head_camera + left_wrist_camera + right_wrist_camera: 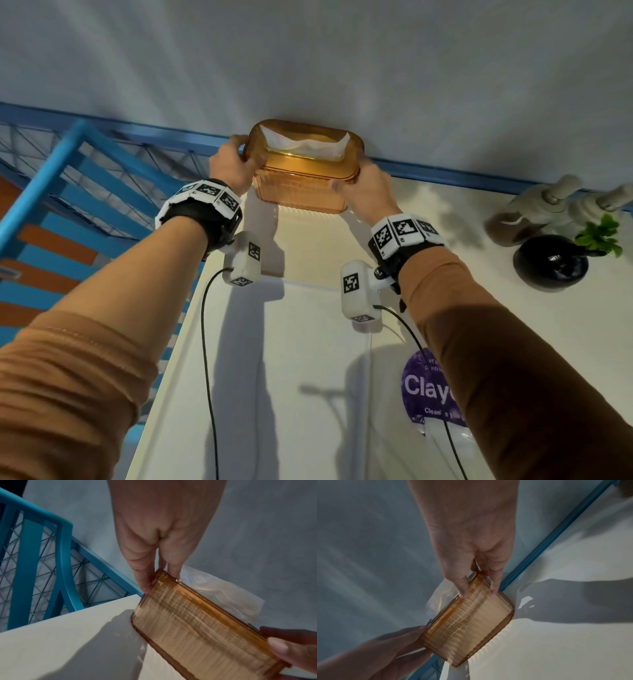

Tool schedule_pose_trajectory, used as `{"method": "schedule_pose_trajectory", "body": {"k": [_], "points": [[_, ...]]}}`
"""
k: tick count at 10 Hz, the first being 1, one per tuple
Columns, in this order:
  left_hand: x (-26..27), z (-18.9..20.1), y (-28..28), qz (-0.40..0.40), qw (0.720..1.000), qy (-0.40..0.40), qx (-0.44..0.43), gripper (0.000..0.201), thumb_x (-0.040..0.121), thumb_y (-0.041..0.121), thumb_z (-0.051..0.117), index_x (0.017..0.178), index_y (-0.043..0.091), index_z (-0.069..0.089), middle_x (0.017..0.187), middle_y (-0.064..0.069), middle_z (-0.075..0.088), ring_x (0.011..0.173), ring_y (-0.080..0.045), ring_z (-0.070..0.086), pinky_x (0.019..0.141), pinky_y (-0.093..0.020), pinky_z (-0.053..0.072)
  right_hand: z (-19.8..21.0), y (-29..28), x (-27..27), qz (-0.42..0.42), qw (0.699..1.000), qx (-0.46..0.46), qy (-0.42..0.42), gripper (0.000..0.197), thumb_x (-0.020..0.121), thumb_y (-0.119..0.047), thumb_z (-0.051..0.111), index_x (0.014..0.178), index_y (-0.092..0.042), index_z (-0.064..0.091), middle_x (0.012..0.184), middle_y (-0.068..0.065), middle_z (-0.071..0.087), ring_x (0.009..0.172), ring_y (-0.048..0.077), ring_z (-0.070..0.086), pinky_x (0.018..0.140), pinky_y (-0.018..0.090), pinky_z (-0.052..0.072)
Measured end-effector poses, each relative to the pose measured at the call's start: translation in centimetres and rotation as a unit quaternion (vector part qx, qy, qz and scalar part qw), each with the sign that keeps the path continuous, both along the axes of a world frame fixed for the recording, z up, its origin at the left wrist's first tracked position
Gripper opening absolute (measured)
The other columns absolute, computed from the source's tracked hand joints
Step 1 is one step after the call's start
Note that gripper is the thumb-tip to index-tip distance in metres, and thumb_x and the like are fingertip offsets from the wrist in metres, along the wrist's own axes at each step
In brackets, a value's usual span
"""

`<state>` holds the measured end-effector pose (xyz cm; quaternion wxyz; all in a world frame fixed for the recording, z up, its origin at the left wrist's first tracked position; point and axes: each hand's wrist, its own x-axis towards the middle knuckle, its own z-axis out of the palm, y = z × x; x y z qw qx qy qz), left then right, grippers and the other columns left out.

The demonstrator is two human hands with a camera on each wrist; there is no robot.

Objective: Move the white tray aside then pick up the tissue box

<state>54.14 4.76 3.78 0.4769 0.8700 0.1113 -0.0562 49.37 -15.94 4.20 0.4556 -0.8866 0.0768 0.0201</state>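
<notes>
An amber, ribbed, see-through tissue box (301, 185) with white tissue (308, 145) poking from its top is at the far edge of the white surface (291, 359), close to the wall. My left hand (236, 164) grips its left end, thumb in front and fingers behind. My right hand (359, 188) grips the right end the same way. The left wrist view shows the box (197, 622) pinched by my left hand (159, 580). The right wrist view shows the box (467, 622) under my right hand (479, 592). The box looks tilted and slightly raised. I cannot make out a separate white tray.
A blue railing with wire mesh (68, 164) drops off left of the surface. At the right stand a black round vase with a green sprig (551, 260) and two beige bottle shapes (548, 202). A purple sticker (428, 387) lies near my right forearm. The wall is directly behind the box.
</notes>
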Motion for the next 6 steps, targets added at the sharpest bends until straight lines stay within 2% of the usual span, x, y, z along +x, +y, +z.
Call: {"method": "schedule_pose_trajectory", "body": {"k": [2,4,5,6], "points": [[0.7,0.0,0.8,-0.002,1.0,0.006,-0.002,0.054,0.085,0.032,0.063,0.134,0.016,0.045,0.125,-0.02,0.063,0.112,-0.035,0.062,0.1,-0.052,0.05,0.1,0.6,0.6,-0.002,1.0,-0.004,0.009,0.046,0.082,-0.019,0.063,0.127,-0.014,0.052,0.115,0.009,0.066,0.101,0.02,0.058,0.082,0.023,0.041],[0.5,0.2,0.5,-0.005,1.0,-0.004,0.021,0.053,0.088,0.032,0.059,0.136,0.015,0.043,0.127,-0.019,0.062,0.115,-0.035,0.06,0.101,-0.05,0.05,0.3,0.8,0.5,0.0,1.0,-0.007,0.018,0.046,0.086,-0.02,0.06,0.13,-0.013,0.047,0.116,0.011,0.064,0.1,0.022,0.058,0.082,0.025,0.041],[-0.2,1.0,0.1,-0.016,0.999,0.004,0.052,0.052,0.091,0.03,0.055,0.139,0.014,0.04,0.132,-0.017,0.059,0.12,-0.035,0.057,0.105,-0.045,0.045,0.6,1.1,0.1,0.011,0.998,-0.029,0.055,0.055,0.089,-0.022,0.056,0.139,-0.015,0.035,0.125,0.014,0.059,0.112,0.029,0.057,0.082,0.029,0.04],[-0.8,1.6,0.0,-0.014,0.997,-0.006,0.079,0.058,0.094,0.035,0.048,0.144,0.012,0.03,0.143,-0.018,0.048,0.132,-0.034,0.045,0.109,-0.042,0.037,0.4,1.0,-0.2,0.002,0.997,-0.018,0.075,0.075,0.089,-0.022,0.055,0.149,-0.021,0.01,0.136,0.016,0.05,0.121,0.033,0.052,0.093,0.037,0.043]]}}
